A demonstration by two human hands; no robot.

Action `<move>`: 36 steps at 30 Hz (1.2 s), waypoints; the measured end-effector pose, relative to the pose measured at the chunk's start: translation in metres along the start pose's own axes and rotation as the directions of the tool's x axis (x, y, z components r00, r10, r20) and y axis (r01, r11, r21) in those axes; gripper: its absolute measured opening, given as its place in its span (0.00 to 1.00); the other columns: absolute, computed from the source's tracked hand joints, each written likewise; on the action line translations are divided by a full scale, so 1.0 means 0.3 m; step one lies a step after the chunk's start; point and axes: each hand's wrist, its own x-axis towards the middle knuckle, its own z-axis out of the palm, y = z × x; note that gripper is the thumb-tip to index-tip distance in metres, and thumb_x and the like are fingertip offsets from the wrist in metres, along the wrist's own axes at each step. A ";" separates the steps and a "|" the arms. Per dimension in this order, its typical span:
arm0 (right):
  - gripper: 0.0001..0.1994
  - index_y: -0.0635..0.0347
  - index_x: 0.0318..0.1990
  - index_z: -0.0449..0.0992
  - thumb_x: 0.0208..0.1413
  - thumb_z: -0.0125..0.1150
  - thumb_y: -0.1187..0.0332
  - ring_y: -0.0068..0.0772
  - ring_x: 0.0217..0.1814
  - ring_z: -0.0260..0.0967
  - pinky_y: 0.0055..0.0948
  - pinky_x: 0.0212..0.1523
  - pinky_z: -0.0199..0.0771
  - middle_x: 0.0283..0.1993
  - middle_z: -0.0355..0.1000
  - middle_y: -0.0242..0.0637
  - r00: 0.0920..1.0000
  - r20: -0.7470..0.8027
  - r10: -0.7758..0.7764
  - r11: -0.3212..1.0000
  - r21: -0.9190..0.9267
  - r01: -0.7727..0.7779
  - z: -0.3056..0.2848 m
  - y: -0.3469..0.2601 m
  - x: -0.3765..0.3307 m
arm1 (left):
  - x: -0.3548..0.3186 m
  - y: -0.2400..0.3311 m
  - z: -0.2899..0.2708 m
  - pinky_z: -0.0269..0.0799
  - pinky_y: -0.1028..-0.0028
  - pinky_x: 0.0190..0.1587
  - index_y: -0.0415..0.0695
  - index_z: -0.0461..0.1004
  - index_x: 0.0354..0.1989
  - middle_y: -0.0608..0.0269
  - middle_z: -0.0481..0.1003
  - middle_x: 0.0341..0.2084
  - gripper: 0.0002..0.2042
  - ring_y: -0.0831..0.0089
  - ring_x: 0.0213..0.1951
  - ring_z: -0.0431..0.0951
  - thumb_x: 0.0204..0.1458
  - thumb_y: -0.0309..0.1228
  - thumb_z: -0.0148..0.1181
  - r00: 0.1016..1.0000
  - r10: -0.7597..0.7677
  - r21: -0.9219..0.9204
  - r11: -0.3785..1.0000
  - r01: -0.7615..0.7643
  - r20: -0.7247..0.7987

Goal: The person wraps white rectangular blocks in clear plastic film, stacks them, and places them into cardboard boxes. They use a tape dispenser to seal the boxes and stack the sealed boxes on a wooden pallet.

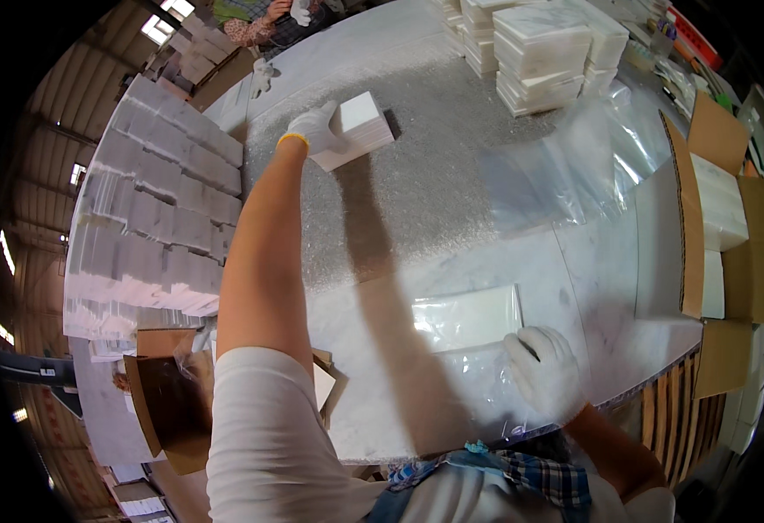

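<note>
My left hand (314,129), in a white glove with a yellow cuff, reaches far across the table. Its fingers wrap around the left side of a small stack of white marble tiles (363,122). Close to the near edge, a white tile lies flat inside a clear plastic bag (469,319). My right hand (546,370), also white-gloved, is curled at the bag's right end, thumb and fingers pinching the film beside the tile's corner. The exact fingertip contact is partly hidden.
Tall tile stacks (542,52) stand at the far right, near loose clear plastic bags (565,166). An open cardboard box (689,218) holding tiles is on the right. Rows of stacked tiles (151,209) line the left, above another open box (160,397). A person (264,30) stands across the table.
</note>
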 end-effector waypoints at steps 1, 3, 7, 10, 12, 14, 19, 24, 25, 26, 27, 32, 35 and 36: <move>0.15 0.59 0.45 0.77 0.48 0.63 0.71 0.45 0.48 0.73 0.42 0.52 0.75 0.44 0.72 0.40 1.000 0.000 -0.005 1.000 0.000 0.005 -0.001 0.000 0.003 | -0.008 -0.001 0.000 0.69 0.53 0.60 0.47 0.67 0.65 0.45 0.77 0.56 0.45 0.46 0.58 0.76 0.34 0.50 0.76 1.000 0.000 -0.007 1.000 0.000 -0.004; 0.14 0.59 0.46 0.78 0.49 0.62 0.70 0.46 0.48 0.73 0.42 0.52 0.74 0.44 0.72 0.40 1.000 0.008 0.019 1.000 0.017 -0.019 -0.011 -0.013 0.006 | -0.036 0.023 -0.019 0.70 0.53 0.59 0.45 0.69 0.62 0.45 0.76 0.56 0.44 0.46 0.57 0.76 0.34 0.50 0.76 0.999 -0.037 -0.003 0.999 0.037 0.003; 0.16 0.58 0.49 0.78 0.51 0.60 0.69 0.48 0.51 0.72 0.43 0.55 0.73 0.48 0.73 0.42 0.999 0.024 0.032 0.999 -0.013 -0.032 0.000 -0.012 -0.016 | -0.145 0.128 -0.087 0.71 0.53 0.57 0.44 0.72 0.57 0.45 0.77 0.53 0.40 0.46 0.55 0.76 0.34 0.51 0.75 0.989 -0.132 0.049 0.990 0.135 -0.069; 0.17 0.57 0.52 0.78 0.52 0.60 0.68 0.49 0.56 0.71 0.43 0.58 0.72 0.53 0.73 0.43 1.000 0.005 -0.017 0.999 -0.027 0.017 0.021 0.008 -0.057 | -0.272 0.199 -0.103 0.71 0.54 0.55 0.44 0.74 0.54 0.46 0.77 0.51 0.37 0.47 0.53 0.77 0.35 0.51 0.75 0.972 -0.093 0.058 0.993 0.107 -0.216; 0.18 0.55 0.54 0.77 0.54 0.59 0.69 0.49 0.59 0.70 0.42 0.59 0.72 0.56 0.72 0.42 1.000 -0.008 0.006 1.000 -0.025 -0.006 0.033 0.016 -0.072 | -0.376 0.301 -0.104 0.72 0.55 0.54 0.43 0.75 0.53 0.47 0.78 0.48 0.35 0.48 0.51 0.78 0.36 0.52 0.74 0.972 -0.013 0.022 1.000 0.019 -0.234; 0.17 0.55 0.54 0.77 0.56 0.59 0.69 0.47 0.58 0.71 0.42 0.59 0.72 0.56 0.72 0.41 1.000 -0.010 0.024 0.999 -0.040 -0.024 0.036 0.012 -0.078 | -0.498 0.424 -0.104 0.72 0.56 0.54 0.42 0.76 0.52 0.47 0.78 0.46 0.35 0.49 0.50 0.78 0.37 0.52 0.74 0.978 0.086 -0.047 0.994 -0.096 -0.188; 0.15 0.56 0.52 0.76 0.56 0.58 0.70 0.43 0.54 0.74 0.42 0.55 0.75 0.53 0.73 0.38 0.993 -0.099 -0.068 0.995 -0.079 0.060 0.067 0.034 -0.099 | -0.798 0.719 -0.059 0.71 0.56 0.57 0.42 0.74 0.56 0.46 0.76 0.45 0.40 0.48 0.52 0.76 0.35 0.55 0.71 0.976 0.204 -0.208 0.954 -0.217 -0.080; 0.15 0.59 0.51 0.77 0.56 0.59 0.72 0.47 0.51 0.74 0.43 0.52 0.75 0.51 0.73 0.40 0.993 -0.091 -0.075 0.996 -0.051 0.070 0.064 0.038 -0.112 | -0.981 0.885 -0.009 0.69 0.58 0.60 0.42 0.70 0.62 0.45 0.74 0.50 0.45 0.48 0.56 0.72 0.32 0.54 0.73 0.974 0.219 -0.276 0.935 -0.225 -0.050; 0.14 0.59 0.51 0.77 0.56 0.59 0.72 0.47 0.50 0.74 0.43 0.51 0.75 0.50 0.74 0.40 0.990 -0.115 -0.087 0.995 -0.062 0.080 0.061 0.037 -0.116 | -1.000 0.906 -0.019 0.69 0.58 0.60 0.42 0.70 0.62 0.45 0.74 0.51 0.45 0.48 0.57 0.72 0.32 0.54 0.74 0.978 0.206 -0.284 0.937 -0.206 -0.031; 0.14 0.59 0.50 0.77 0.55 0.59 0.72 0.47 0.49 0.74 0.43 0.50 0.75 0.49 0.75 0.40 0.985 -0.140 -0.098 0.993 -0.073 0.088 0.057 0.037 -0.121 | -1.012 0.919 -0.031 0.69 0.58 0.60 0.42 0.69 0.62 0.45 0.74 0.51 0.46 0.48 0.57 0.71 0.32 0.53 0.74 0.981 0.194 -0.291 0.938 -0.189 -0.011; 0.14 0.59 0.50 0.78 0.56 0.59 0.72 0.48 0.48 0.75 0.43 0.49 0.76 0.48 0.75 0.40 0.985 -0.150 -0.090 0.995 -0.056 0.082 0.065 0.033 -0.120 | -1.025 0.910 -0.020 0.69 0.58 0.60 0.42 0.69 0.61 0.45 0.73 0.52 0.45 0.48 0.57 0.71 0.32 0.53 0.74 0.982 0.184 -0.306 0.934 -0.185 -0.034; 0.13 0.58 0.50 0.80 0.58 0.60 0.70 0.51 0.45 0.77 0.43 0.46 0.77 0.46 0.78 0.43 0.988 -0.144 0.047 0.997 -0.054 -0.056 0.056 0.024 -0.152 | -1.044 0.905 0.009 0.69 0.58 0.60 0.42 0.68 0.60 0.46 0.73 0.52 0.44 0.48 0.57 0.71 0.33 0.52 0.74 0.983 0.176 -0.338 0.923 -0.184 -0.054; 0.15 0.57 0.54 0.79 0.59 0.61 0.68 0.50 0.46 0.78 0.41 0.47 0.79 0.48 0.79 0.44 0.915 -0.376 0.145 0.989 0.079 -0.124 0.087 0.042 -0.195 | -1.052 0.914 0.019 0.68 0.58 0.60 0.43 0.67 0.62 0.46 0.72 0.53 0.44 0.48 0.58 0.71 0.35 0.50 0.74 0.978 0.202 -0.255 0.944 -0.210 -0.056; 0.17 0.56 0.55 0.79 0.59 0.62 0.68 0.50 0.46 0.78 0.40 0.48 0.79 0.48 0.79 0.44 0.908 -0.369 0.201 0.979 0.096 -0.178 0.089 0.033 -0.223 | -1.062 0.919 0.025 0.68 0.58 0.61 0.42 0.66 0.62 0.46 0.72 0.53 0.43 0.48 0.58 0.71 0.36 0.49 0.73 0.977 0.206 -0.256 0.943 -0.215 -0.062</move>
